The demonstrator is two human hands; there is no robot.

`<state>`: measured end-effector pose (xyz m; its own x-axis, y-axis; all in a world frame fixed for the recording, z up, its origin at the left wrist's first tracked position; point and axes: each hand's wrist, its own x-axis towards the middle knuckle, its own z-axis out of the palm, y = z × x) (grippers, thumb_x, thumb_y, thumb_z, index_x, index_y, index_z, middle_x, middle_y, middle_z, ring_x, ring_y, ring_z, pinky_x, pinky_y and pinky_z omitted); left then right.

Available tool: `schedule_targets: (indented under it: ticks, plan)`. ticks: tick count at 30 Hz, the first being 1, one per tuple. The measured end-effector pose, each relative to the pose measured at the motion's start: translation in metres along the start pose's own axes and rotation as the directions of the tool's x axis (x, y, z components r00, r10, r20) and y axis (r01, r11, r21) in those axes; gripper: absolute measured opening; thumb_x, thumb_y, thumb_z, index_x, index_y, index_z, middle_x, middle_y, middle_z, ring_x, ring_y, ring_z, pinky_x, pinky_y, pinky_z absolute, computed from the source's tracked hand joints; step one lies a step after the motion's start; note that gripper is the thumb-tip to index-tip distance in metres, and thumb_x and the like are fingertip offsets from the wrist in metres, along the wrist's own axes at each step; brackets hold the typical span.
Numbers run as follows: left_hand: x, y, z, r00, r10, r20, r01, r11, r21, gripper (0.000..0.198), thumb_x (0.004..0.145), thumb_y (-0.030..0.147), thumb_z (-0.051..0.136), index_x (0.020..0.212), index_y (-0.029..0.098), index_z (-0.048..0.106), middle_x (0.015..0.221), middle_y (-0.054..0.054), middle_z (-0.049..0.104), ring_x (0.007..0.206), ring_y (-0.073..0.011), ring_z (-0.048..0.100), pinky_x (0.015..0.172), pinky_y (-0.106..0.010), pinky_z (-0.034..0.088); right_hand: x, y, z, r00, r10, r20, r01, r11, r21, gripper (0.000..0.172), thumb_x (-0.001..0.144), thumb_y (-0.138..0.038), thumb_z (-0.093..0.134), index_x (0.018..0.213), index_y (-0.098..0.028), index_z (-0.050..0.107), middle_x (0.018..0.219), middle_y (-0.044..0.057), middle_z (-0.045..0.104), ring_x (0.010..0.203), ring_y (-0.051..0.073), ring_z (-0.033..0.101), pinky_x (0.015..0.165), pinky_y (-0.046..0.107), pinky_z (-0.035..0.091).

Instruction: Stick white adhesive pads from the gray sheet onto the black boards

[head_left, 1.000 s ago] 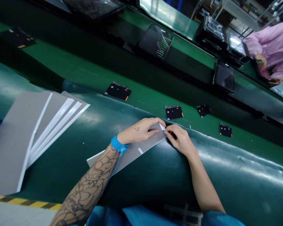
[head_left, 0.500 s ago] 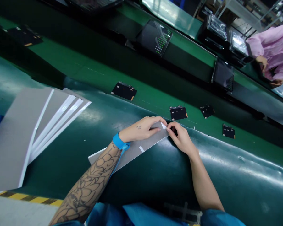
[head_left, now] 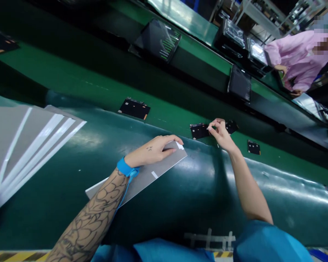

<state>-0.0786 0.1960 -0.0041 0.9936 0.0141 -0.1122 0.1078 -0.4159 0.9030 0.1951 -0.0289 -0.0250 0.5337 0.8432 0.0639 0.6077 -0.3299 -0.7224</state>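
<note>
A grey sheet (head_left: 158, 169) with small white tabs lies on the dark green table. My left hand (head_left: 153, 150) rests flat on its far end, fingers stretched out, a blue wrist strap behind it. My right hand (head_left: 221, 131) has lifted off the sheet and reaches to the conveyor belt, its fingers pinched at the edge of a small black circuit board (head_left: 199, 131). Whether the fingers grip the board or only touch it I cannot make out.
A stack of grey sheets (head_left: 19, 145) lies at the left. More black boards (head_left: 133, 108) (head_left: 253, 147) ride the green belt (head_left: 79, 83). Dark tablets (head_left: 160, 40) stand beyond it. A person in pink (head_left: 297, 62) works at the far right.
My right hand let go of the sheet's corner tab and moved up and right to the black board on the belt. The left hand stayed on the sheet.
</note>
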Motion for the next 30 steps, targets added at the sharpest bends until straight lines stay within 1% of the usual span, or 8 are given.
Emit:
schedule_targets:
  ticks: [5, 8, 10, 16, 20, 24, 28, 30]
  plan:
    - [-0.001, 0.004, -0.003, 1.0, -0.005, 0.015, 0.005, 1.0, 0.021, 0.037, 0.106, 0.043, 0.054, 0.138, 0.026, 0.065, 0.101, -0.005, 0.072, 0.077, -0.0201, 0.061, 0.071, -0.03, 0.046, 0.033, 0.031, -0.008, 0.993, 0.089, 0.076, -0.092, 0.995, 0.045, 0.036, 0.1, -0.057, 0.067, 0.099, -0.021, 0.074, 0.124, 0.012, 0.05, 0.129, 0.03, 0.051, 0.124, 0.052, 0.037]
    - [-0.001, 0.006, -0.003, 0.998, -0.053, 0.04, 0.052, 0.998, 0.028, 0.038, 0.107, 0.044, 0.054, 0.14, 0.027, 0.064, 0.109, -0.006, 0.072, 0.075, -0.0189, 0.059, 0.069, -0.031, 0.044, 0.039, 0.035, -0.009, 0.992, 0.09, 0.09, -0.095, 0.994, 0.05, 0.034, 0.098, -0.055, 0.07, 0.098, -0.021, 0.076, 0.125, 0.012, 0.053, 0.129, 0.03, 0.053, 0.122, 0.052, 0.04]
    - [0.0, 0.005, -0.003, 0.997, -0.064, 0.045, 0.063, 0.998, 0.028, 0.038, 0.107, 0.045, 0.054, 0.14, 0.028, 0.064, 0.111, -0.006, 0.072, 0.075, -0.0191, 0.059, 0.07, -0.031, 0.044, 0.038, 0.037, -0.011, 0.991, 0.087, 0.104, -0.092, 0.995, 0.047, 0.034, 0.097, -0.055, 0.071, 0.097, -0.021, 0.077, 0.125, 0.012, 0.055, 0.127, 0.031, 0.054, 0.119, 0.052, 0.044]
    - [0.0, 0.0, -0.003, 1.0, 0.012, 0.012, -0.012, 1.0, 0.015, 0.037, 0.106, 0.045, 0.055, 0.136, 0.028, 0.066, 0.11, -0.006, 0.072, 0.085, -0.0217, 0.064, 0.074, -0.031, 0.048, 0.03, 0.045, -0.016, 0.991, 0.087, 0.101, -0.093, 0.995, 0.048, 0.034, 0.096, -0.055, 0.072, 0.097, -0.021, 0.078, 0.126, 0.013, 0.055, 0.126, 0.031, 0.054, 0.116, 0.052, 0.047]
    - [0.0, 0.004, -0.003, 0.997, -0.066, 0.041, 0.065, 0.997, 0.03, 0.04, 0.107, 0.046, 0.054, 0.14, 0.028, 0.064, 0.1, -0.004, 0.071, 0.072, -0.0196, 0.058, 0.069, -0.031, 0.043, 0.027, 0.047, -0.017, 0.992, 0.075, 0.097, -0.08, 0.996, 0.042, 0.03, 0.096, -0.049, 0.072, 0.098, -0.02, 0.078, 0.125, 0.013, 0.052, 0.128, 0.031, 0.054, 0.119, 0.053, 0.044]
    - [-0.001, 0.008, -0.004, 0.994, -0.101, 0.048, 0.1, 0.995, 0.025, 0.04, 0.107, 0.046, 0.053, 0.14, 0.027, 0.064, 0.097, -0.003, 0.07, 0.067, -0.0181, 0.055, 0.065, -0.03, 0.039, 0.023, 0.045, -0.016, 0.993, 0.075, 0.088, -0.076, 0.997, 0.006, 0.028, 0.098, -0.046, 0.069, 0.099, -0.02, 0.076, 0.125, 0.014, 0.051, 0.127, 0.032, 0.055, 0.115, 0.052, 0.046]
    - [-0.001, 0.01, -0.005, 0.995, -0.088, 0.046, 0.087, 0.996, 0.033, 0.038, 0.107, 0.044, 0.054, 0.139, 0.027, 0.065, 0.093, -0.002, 0.07, 0.064, -0.0157, 0.052, 0.061, -0.028, 0.037, 0.019, 0.046, -0.016, 1.0, 0.009, 0.006, -0.008, 0.998, -0.055, 0.024, 0.095, -0.045, 0.072, 0.096, -0.021, 0.07, 0.12, 0.011, 0.053, 0.125, 0.031, 0.054, 0.12, 0.053, 0.04]
    - [-0.001, 0.009, -0.005, 0.997, -0.07, 0.04, 0.069, 0.997, 0.036, 0.036, 0.107, 0.043, 0.054, 0.138, 0.027, 0.065, 0.098, -0.003, 0.071, 0.066, -0.0153, 0.054, 0.06, -0.027, 0.037, 0.017, 0.045, -0.016, 0.998, 0.023, -0.056, -0.024, 0.999, -0.03, 0.026, 0.092, -0.046, 0.075, 0.096, -0.022, 0.064, 0.116, 0.01, 0.056, 0.12, 0.03, 0.056, 0.117, 0.051, 0.043]
